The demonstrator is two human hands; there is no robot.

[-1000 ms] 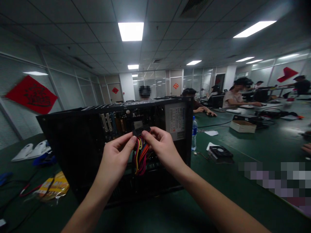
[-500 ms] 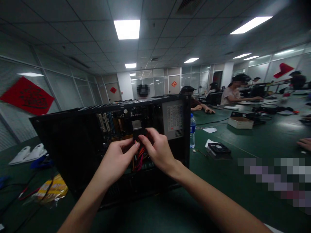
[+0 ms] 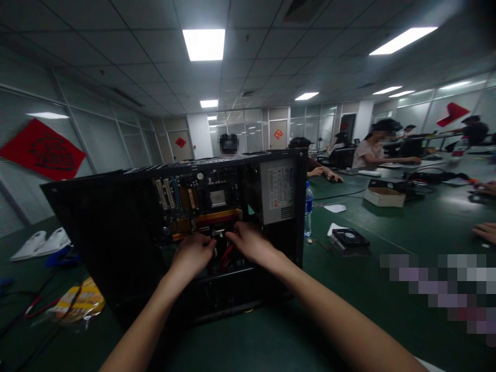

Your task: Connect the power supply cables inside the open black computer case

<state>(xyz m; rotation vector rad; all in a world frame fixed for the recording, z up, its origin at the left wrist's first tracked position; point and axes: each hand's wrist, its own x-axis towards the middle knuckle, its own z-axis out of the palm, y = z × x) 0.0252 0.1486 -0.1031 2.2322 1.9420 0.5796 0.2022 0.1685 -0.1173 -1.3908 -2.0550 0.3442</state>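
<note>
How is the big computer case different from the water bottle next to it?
The computer case is black and boxy; the bottle is clear and blue.
The case is much bigger than the bottle.
The case is open, showing parts inside; the bottle has its cap on.
Both stand on the green table.

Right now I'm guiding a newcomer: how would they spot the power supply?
Find the black case on the table. Look in its upper right corner, beside the board. The power supply is the grey box, set apart by its printed label.
</note>
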